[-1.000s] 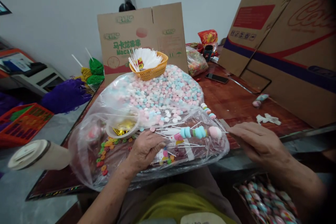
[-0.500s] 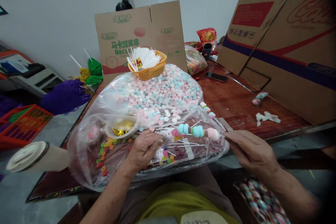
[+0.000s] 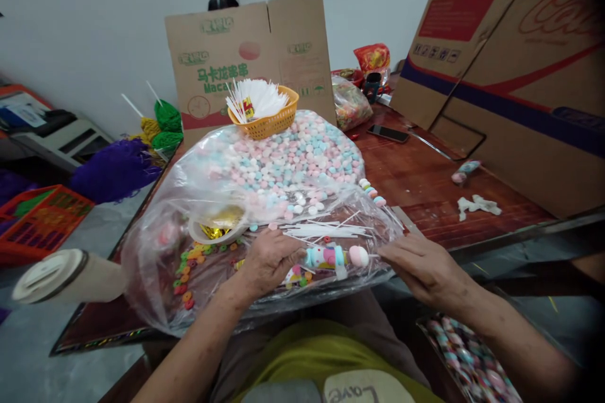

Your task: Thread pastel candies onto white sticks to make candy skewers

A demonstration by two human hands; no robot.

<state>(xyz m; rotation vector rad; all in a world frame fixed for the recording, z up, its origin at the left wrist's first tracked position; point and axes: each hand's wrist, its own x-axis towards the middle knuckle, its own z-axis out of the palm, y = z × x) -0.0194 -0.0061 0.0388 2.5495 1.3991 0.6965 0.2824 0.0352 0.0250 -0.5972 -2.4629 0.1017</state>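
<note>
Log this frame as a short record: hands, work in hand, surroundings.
Left hand: at the left end of the skewer; exact grip hidden
Right hand: grips the skewer's right end
Skewer: roughly level between the hands; pink-and-white candy near its right end
Sticks: loose white pile just beyond the skewer
Candy bag: see-through; pink, blue and white candies inside
Basket: yellow, holds white sticks
Phone: on the table, right of the candy bag
</note>
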